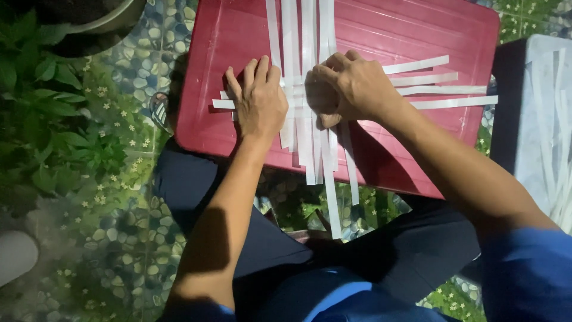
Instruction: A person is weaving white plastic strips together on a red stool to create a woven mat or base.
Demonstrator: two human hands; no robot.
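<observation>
A person sits low with dark trousers and a blue shirt, looking down at their own two hands. The floor under them has a picture of green leaves, small round stones and little white flowers on it.

Across the knees lies a big flat red plastic lid. It is the biggest thing here and it holds the work. On the right side stands a pale grey plastic box with more thin white strips lying on it. At the top left is the rim of a dark round pot.

On the red lid lies a bunch of long thin white strips. Some run up and down, from the top edge of the lid to past its near edge, where they hang over the lap. Other strips run sideways and stick out to the right. They cross in the middle, between the two hands.

The left hand lies flat with its fingers close together. It presses down on the strips at the left of the crossing. A short strip end pokes out beside it.

The right hand is curled up, with its fingers bent in tight. It pinches the strips right at the crossing. I cannot tell which strip it holds. The two hands are near each other, not touching.
</observation>
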